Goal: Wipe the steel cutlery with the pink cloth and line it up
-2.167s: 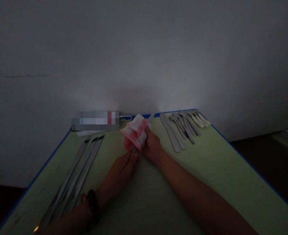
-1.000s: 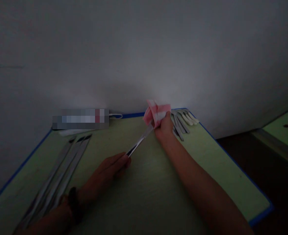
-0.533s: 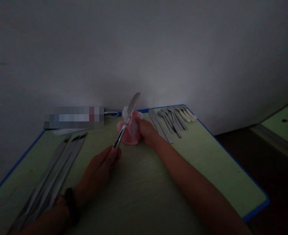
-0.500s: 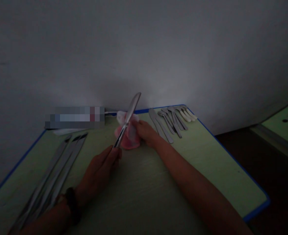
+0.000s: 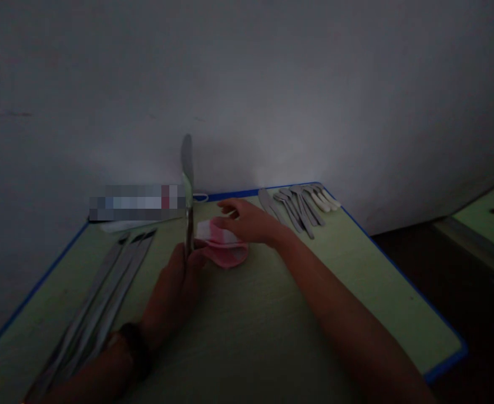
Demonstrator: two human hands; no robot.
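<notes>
Knife with a silver metal blade and handle stood upright in the left hand, whose fingers were closed around its lower end. It had just swung from a slant across the pink-and-white cloth to upright beside it, so the blade seemed clear of the fabric. The right hand had loosened over the cloth, fingers parted and curled; whether its thumb pinched the fabric could not be told. The cloth lay bunched between the hands, above or on the pale green surface with blue edging, one corner reaching the left hand.

Three long silver metal utensils lay along the left edge. Near the far right corner were silver metal cutlery and white-handled pieces. At the far left corner, the blurred pale box-like object showed no readable label or brand.
</notes>
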